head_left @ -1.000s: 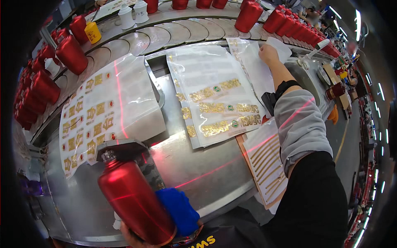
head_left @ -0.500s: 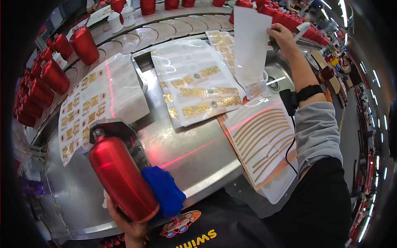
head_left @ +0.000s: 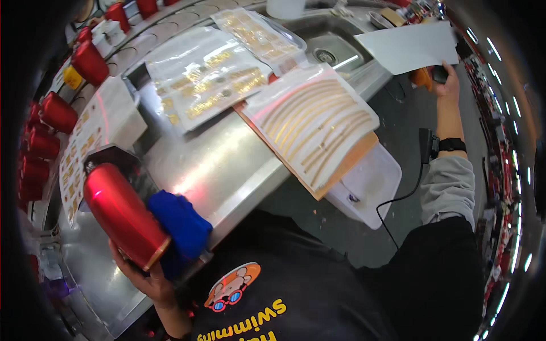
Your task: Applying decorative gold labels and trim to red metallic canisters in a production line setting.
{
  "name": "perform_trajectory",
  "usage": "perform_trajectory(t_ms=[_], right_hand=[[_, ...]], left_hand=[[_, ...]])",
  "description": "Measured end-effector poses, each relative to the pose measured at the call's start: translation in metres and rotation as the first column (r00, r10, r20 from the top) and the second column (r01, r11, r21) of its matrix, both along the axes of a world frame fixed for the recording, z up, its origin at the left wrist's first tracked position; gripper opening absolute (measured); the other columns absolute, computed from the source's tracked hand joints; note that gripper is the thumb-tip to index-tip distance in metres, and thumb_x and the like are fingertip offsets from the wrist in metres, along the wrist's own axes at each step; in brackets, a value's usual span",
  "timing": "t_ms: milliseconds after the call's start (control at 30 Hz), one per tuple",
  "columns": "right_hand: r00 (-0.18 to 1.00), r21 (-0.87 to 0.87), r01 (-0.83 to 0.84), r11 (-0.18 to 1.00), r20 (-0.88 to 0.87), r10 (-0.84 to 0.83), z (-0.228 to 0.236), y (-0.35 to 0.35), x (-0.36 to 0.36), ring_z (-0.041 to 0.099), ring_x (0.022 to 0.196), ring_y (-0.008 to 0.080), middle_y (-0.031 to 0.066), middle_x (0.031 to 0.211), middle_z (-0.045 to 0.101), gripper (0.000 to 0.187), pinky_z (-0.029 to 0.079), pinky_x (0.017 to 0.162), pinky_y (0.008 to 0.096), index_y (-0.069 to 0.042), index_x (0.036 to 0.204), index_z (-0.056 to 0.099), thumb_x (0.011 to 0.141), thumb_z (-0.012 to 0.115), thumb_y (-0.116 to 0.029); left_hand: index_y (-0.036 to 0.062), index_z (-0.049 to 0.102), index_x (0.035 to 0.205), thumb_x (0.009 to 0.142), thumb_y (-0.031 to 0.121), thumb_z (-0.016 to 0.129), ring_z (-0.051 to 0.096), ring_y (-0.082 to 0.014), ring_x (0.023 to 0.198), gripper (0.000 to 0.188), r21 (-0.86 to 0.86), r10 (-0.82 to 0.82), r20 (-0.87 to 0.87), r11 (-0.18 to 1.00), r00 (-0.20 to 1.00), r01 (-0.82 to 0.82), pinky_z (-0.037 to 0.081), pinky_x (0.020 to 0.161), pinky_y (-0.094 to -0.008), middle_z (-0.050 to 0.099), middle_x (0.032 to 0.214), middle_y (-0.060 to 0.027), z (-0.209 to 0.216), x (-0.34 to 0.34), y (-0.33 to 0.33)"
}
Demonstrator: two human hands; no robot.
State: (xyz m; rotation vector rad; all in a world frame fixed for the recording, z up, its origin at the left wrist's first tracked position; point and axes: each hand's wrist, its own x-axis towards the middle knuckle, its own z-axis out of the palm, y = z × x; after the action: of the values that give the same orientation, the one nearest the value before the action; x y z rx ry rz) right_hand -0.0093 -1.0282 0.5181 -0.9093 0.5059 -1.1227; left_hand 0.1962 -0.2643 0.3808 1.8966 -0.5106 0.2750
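Observation:
My left hand is wrapped round the base of a glossy red metal bottle. The bottle lies tilted, its narrow neck against a dark angular stand. Beside it hangs a bunched blue cloth, close to the table's front edge. Far off to the right, my right hand pinches the lower edge of a blank white sheet. A small dark piece shows at those fingers; whether it is gripped too is unclear. Next to it appears an orange object, blurred.
Gold-printed transfer sheets lie on the steel table, as does a sheet of curved gold strips overhanging its edge above a white plastic tub. A sink is at the back. Red bottles line a conveyor at left.
My right hand has carried the white sheet rightward, away from the sink and past the table edge, tipping it nearly level. The view has turned right; my left hand stays on the bottle.

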Motion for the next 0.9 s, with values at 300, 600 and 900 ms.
perform_trajectory(t_ms=[300, 600, 900], right_hand=[[0.262, -0.002, 0.586, 0.81, -0.946, -0.192, -0.184, 0.049, -0.166, 0.061, 0.078, 0.024, 0.0136, 0.102, 0.063, 0.028, 0.051, 0.051, 0.0376, -0.003, 0.115, 0.062, 0.09, 0.054, -0.012], [0.518, -0.636, -0.749, 0.186, -0.737, -0.434, -0.075, 0.098, 0.15, 0.056, 0.114, 0.0292, 0.013, 0.118, 0.061, 0.034, 0.042, 0.1, 0.0354, -0.015, 0.116, 0.068, 0.088, 0.053, -0.005], [0.083, -0.113, -0.994, -0.003, -0.713, -0.696, -0.093, 0.159, 0.309, 0.05, 0.123, 0.0331, 0.0126, 0.133, 0.051, 0.045, 0.043, 0.103, 0.0377, -0.024, 0.118, 0.069, 0.082, 0.056, -0.001]], left_hand=[[-0.0015, 0.022, 0.15, 0.092, 0.051, 0.058, 0.037, -0.0286, 0.134, 0.086, 0.023, 0.013, 0.088, 1.0, 0.996, -0.015, 0.03, 0.11, -0.0405, 0.032, 0.149, -0.0169, 0.0, -0.001, 0.002], [-0.0029, 0.021, 0.149, 0.088, 0.057, 0.061, 0.04, -0.0272, 0.132, 0.095, -0.004, 0.01, 0.0, 1.0, 1.0, -0.01, 0.034, 0.107, -0.0394, 0.033, 0.148, -0.0174, 0.0, -0.003, 0.007], [-0.0023, 0.017, 0.15, 0.09, 0.052, 0.061, 0.04, -0.0283, 0.133, 0.092, 0.061, 0.047, -0.011, 0.997, 0.999, -0.046, 0.033, 0.109, -0.0385, 0.034, 0.148, -0.0186, -0.006, -0.007, 0.013]])
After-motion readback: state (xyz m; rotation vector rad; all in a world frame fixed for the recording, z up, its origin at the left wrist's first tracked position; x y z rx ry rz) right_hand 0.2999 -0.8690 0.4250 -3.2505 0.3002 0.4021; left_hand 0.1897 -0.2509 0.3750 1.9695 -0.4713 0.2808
